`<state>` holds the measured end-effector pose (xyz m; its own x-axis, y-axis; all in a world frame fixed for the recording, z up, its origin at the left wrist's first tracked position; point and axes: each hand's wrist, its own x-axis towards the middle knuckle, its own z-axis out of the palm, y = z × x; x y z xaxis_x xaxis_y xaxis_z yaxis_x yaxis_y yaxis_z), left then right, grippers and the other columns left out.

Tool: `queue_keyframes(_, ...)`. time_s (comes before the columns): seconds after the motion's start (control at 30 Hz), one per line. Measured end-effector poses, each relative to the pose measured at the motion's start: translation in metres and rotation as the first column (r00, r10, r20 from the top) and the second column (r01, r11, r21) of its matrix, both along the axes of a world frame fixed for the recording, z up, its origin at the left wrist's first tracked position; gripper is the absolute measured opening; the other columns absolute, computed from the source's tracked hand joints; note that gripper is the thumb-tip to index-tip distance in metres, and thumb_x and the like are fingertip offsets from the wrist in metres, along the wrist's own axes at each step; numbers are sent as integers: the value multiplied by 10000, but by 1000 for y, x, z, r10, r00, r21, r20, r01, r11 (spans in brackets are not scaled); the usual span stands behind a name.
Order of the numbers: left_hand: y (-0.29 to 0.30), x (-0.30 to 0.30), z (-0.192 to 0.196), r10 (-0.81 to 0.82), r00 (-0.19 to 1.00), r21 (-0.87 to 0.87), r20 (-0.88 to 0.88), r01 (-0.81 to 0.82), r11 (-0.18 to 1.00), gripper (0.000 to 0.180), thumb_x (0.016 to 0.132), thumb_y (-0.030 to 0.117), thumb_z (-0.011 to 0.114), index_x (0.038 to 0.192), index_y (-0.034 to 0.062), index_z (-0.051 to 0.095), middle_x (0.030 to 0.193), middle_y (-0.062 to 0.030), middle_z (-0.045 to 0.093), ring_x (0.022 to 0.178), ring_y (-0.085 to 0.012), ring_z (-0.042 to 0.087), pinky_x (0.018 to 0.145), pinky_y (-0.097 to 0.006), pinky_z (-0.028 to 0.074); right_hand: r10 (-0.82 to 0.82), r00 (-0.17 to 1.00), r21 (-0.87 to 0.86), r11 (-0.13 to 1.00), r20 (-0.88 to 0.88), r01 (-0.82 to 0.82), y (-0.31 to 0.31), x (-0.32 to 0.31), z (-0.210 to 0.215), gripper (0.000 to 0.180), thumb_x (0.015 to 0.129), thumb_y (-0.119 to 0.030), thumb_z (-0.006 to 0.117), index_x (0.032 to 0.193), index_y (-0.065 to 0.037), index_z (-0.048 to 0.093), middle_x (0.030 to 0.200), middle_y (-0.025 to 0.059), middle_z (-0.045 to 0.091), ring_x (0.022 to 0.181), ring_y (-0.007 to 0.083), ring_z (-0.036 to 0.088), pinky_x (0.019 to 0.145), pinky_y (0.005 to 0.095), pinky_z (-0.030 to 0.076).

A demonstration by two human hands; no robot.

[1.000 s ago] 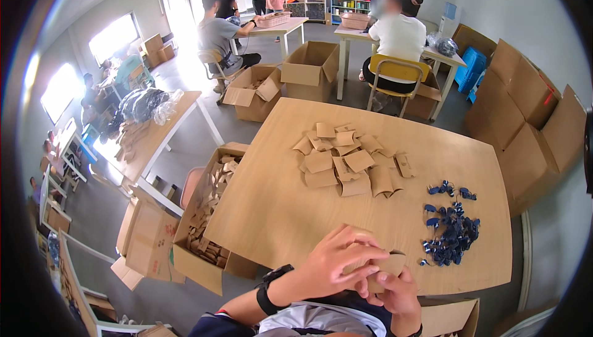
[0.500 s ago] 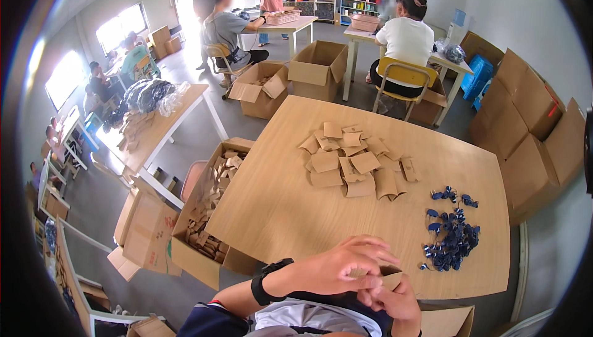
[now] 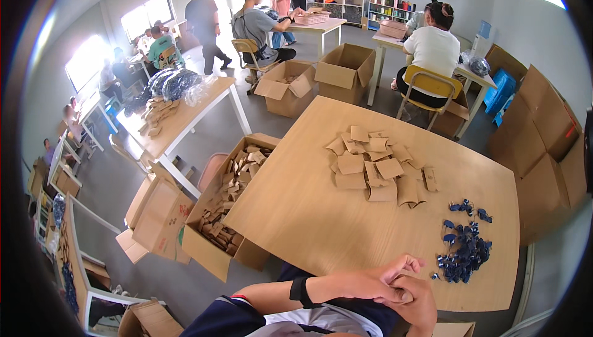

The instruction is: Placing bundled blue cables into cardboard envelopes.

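Note:
My left hand, with a black wristband, lies across my right hand at the near edge of the wooden table. The two hands are pressed together, and anything between them is hidden. A pile of flat brown cardboard sleeves lies in the middle of the table, well beyond my hands. A heap of small dark blue pieces lies on the right, a short way from my right hand.
An open carton of brown cardboard pieces stands on the floor at the table's left edge. More open cartons stand beyond. A seated person on a yellow chair is behind the far edge. Folded cartons lean at the right.
My hands have dropped lower and closer to me. The small brown cardboard piece seen between them earlier no longer shows. The view has tilted slightly.

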<state>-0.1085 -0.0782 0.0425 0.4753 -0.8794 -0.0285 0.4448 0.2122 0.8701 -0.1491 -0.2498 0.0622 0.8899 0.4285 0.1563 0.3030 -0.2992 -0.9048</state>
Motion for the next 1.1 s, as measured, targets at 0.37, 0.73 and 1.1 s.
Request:
queue_keyframes(0.37, -2, -1, 19, 165, -311, -322, 936, -567, 758, 569, 833, 230, 693, 1278, 3, 422, 1329, -156, 507, 1229, -318, 498, 984, -372, 441, -226, 873, 581, 670, -433, 462, 13, -3, -28, 329, 974, -227, 539, 1236, -32, 495, 1174, 60, 584, 1048, 152, 590, 819, 264, 498)
queue_keyframes(0.73, 8, 3, 21, 181, -172, -245, 968, -510, 825, 395, 849, 2, 605, 1181, -62, 401, 1473, -270, 361, 1232, -386, 518, 951, -415, 487, -348, 917, 545, 738, -195, 396, -8, 1, -43, 374, 976, -167, 500, 1308, -14, 420, 1153, 112, 571, 1106, 185, 559, 933, 328, 454)
queue_keyframes(1.1, 10, 21, 32, 337, 355, -48, 872, -623, 781, 267, 901, 145, 610, 1115, -8, 564, 1015, -148, 621, 776, -303, 618, 657, -368, 492, -504, 857, -35, 860, 108, 510, -19, 0, -15, 99, 851, 61, 637, 934, 21, 603, 731, 80, 653, 655, 171, 609, 562, 336, 473)
